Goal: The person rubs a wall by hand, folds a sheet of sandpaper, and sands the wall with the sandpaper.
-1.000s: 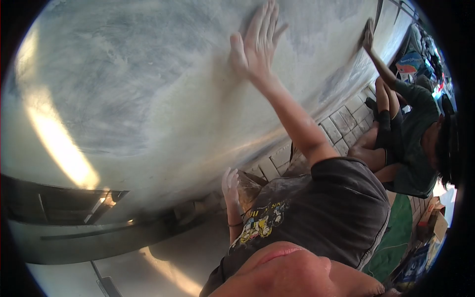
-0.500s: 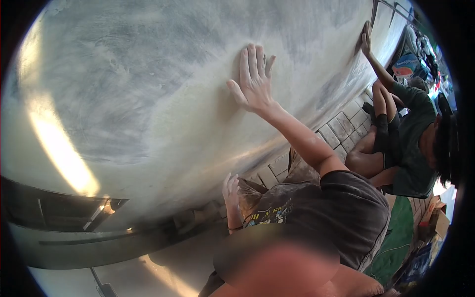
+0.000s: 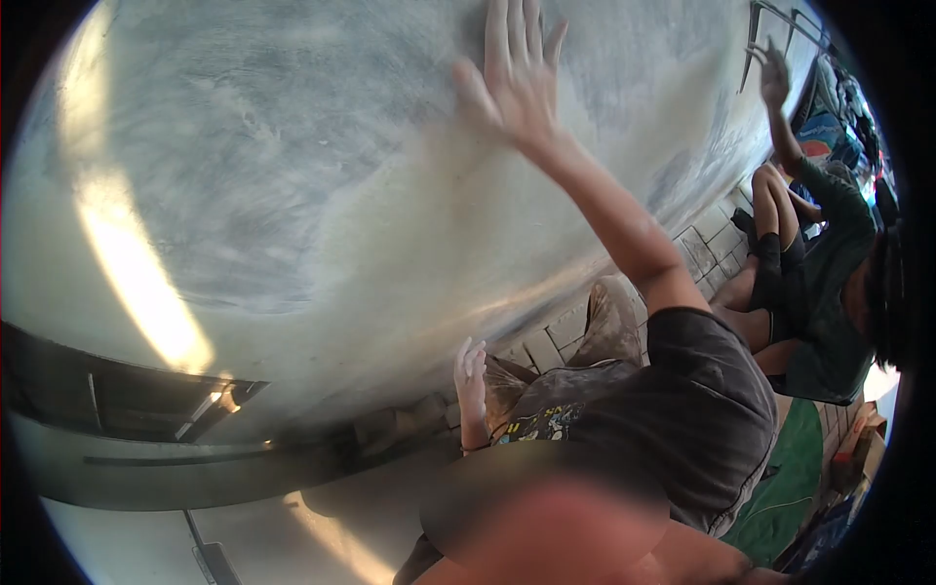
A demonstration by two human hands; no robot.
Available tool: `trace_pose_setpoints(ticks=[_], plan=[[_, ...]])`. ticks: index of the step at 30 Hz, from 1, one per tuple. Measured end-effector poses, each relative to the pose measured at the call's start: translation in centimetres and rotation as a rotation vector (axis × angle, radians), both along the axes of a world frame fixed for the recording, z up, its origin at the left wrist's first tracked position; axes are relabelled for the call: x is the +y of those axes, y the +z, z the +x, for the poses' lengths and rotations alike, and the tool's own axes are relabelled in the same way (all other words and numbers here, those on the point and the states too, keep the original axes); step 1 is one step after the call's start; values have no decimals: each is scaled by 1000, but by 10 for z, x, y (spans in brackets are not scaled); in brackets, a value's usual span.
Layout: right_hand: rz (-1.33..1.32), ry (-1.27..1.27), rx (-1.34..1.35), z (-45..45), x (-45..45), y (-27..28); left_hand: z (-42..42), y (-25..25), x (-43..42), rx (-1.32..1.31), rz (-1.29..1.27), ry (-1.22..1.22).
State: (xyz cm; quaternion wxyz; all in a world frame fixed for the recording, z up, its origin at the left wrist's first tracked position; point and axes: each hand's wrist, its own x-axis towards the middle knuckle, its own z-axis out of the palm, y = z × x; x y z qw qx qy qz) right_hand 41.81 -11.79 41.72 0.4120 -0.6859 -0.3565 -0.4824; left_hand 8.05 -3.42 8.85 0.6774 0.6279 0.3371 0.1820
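My right hand (image 3: 522, 83) lies palm down on a large, smooth grey-and-whitish curved surface (image 3: 380, 229), its fingers extended and slightly apart. Pale dust coats the fingers, and the hand is a little blurred. Nothing shows under or in it. My left hand (image 3: 471, 385), also dusty, is held up beside my lap, away from the surface. Its fingers are loosely bent and apart, and I see nothing in them. A dark band circles that wrist. Cloudy pale and darker grey smears cover the surface around my right hand.
A co-worker in a dark green shirt (image 3: 829, 263) sits at the right, one hand (image 3: 773, 76) raised near the surface. Paving blocks (image 3: 546, 349) line the ground. A green sheet (image 3: 780, 483) and cardboard boxes (image 3: 863, 439) lie behind. A dark rectangular opening (image 3: 117, 395) is at lower left.
My right hand has slid farther up the surface, with the arm stretched out more. The co-worker's hand, flat against the surface before, now has its fingers spread. My left hand has barely moved.
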Motion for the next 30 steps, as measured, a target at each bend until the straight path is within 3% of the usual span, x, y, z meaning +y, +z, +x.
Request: trace_pose_setpoints(ticks=[2,6,8,9,11,14,17,19,21,26,29,30], plan=[[95,-4,-24,1,0,13,-3,-9,1,28,-2,-12],[16,-10,18,-14,26,-103,-3,-14,2,-39,-25,13],[-209,-93,-48,-24,20,-125,4,-11,-1,-38,-21,11],[-206,-92,-44,-15,21,-117,2,-9,-1,-14,-12,13],[41,5,31,-1,14,-53,2,-5,-4,-19,-1,-9],[96,6,50,-2,-1,18,0,-10,-1,-23,13,-39],[105,6,34,-4,21,-44,-4,-25,7,-30,3,-51],[26,-15,30,-20,32,-111,-3,-33,9,-58,-15,-49],[-142,-18,92,-31,33,-144,-3,-34,8,-12,18,-61],[106,8,-25,1,19,-15,-3,-20,-7,-97,42,59],[99,-46,96,-7,10,11,-13,-32,-1,-59,48,80],[159,32,-17,-5,17,-4,-15,-37,2,-51,28,83]])
